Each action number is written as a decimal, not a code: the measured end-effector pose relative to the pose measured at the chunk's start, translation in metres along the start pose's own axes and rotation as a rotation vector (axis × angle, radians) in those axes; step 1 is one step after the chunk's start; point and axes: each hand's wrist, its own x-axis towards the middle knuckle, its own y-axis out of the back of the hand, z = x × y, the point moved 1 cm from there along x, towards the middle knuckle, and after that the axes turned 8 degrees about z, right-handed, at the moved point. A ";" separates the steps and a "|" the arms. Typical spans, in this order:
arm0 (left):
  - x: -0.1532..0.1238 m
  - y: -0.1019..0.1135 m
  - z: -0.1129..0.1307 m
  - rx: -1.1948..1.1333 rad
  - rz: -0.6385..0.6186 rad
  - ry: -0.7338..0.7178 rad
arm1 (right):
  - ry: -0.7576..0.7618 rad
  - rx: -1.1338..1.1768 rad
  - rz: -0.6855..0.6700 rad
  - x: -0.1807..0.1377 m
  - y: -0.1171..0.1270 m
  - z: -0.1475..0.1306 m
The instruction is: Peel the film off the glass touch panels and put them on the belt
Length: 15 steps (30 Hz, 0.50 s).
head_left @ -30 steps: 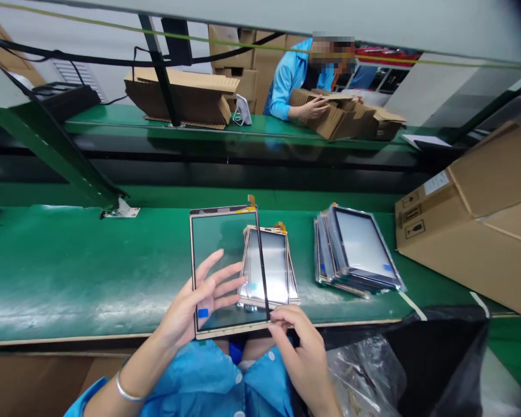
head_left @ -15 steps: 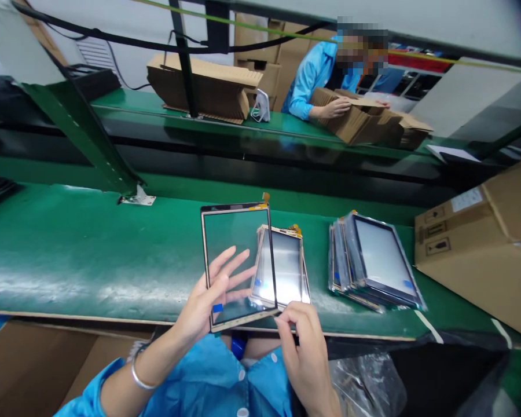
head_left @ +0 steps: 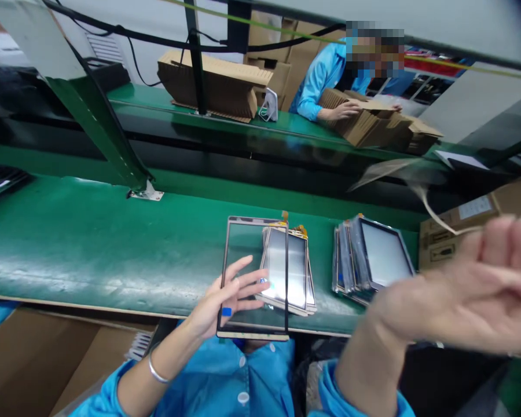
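My left hand (head_left: 226, 295) holds a clear touch-screen panel (head_left: 256, 249) upright by its left edge. The thumb is in front and the fingers are spread behind the glass. A dark border, a blue tab near the lower left and an orange flex cable at the top mark this panel. My right hand (head_left: 481, 284), blurred and raised at the right, is closed on a thin translucent film strip (head_left: 421, 197) that trails up and left. Behind the held panel lies a small stack of similar panels (head_left: 297, 272) on the bench.
On the green bench (head_left: 91, 243), a pile of plastic-wrapped panels (head_left: 382, 249) stands right of centre. Cardboard boxes (head_left: 443, 231) flank the right side. Across a divider, a person in blue (head_left: 321, 75) handles folded cardboard (head_left: 360, 121). A green post (head_left: 99, 127) rises at the left.
My right hand has swung from the panel's lower right corner up and to the right, with a film strip now trailing from it. My left hand still holds the panel, turned slightly.
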 end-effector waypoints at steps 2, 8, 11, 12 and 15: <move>-0.002 0.003 0.007 0.056 0.077 -0.079 | -0.054 -0.026 -0.097 -0.018 0.035 0.007; -0.007 -0.003 0.019 0.092 0.177 -0.258 | -0.564 -0.087 -0.843 -0.112 0.108 0.006; -0.011 -0.010 0.019 0.105 0.159 -0.278 | -0.569 -0.074 -0.833 -0.119 0.107 0.002; -0.012 -0.011 0.019 0.111 0.154 -0.282 | -0.557 -0.065 -0.835 -0.116 0.104 0.001; -0.017 -0.015 0.018 0.129 0.142 -0.298 | -0.537 -0.032 -0.862 -0.106 0.095 -0.001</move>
